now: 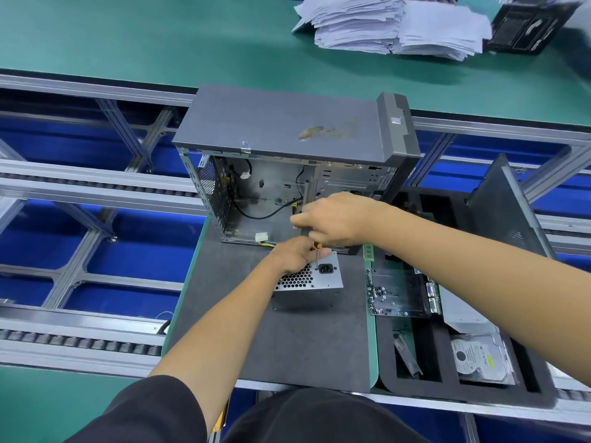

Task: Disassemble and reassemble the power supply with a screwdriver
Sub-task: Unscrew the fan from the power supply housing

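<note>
Power supply: The silver metal box with a honeycomb grille and a black plug socket sat on the dark grey mat, just in front of the open grey computer case.
How it would handle: It looked heavy and stiff, like a small brick of metal. Its smooth sides could slip, so the flat sides looked like the best place to hold it, not the grille.
Screwdriver: A thin tool with an orange and black handle stood almost upright, its tip down on the box face next to the socket.
Left hand: The left hand rested on top of the box, fingers curled over its far edge to keep it from moving.
Right hand: The right hand was up at the handle, fingers bunched and pinching the top of the tool.
Wires: Black and yellow cables with a white plug lay at the mouth of the case, just behind the box. They could snag if it got lifted.
Right side: A green circuit board with small screws on it lay near, and a silver hard drive sat in a black foam tray.
Far off: White paper stacks lay well apart on the green table.
</note>
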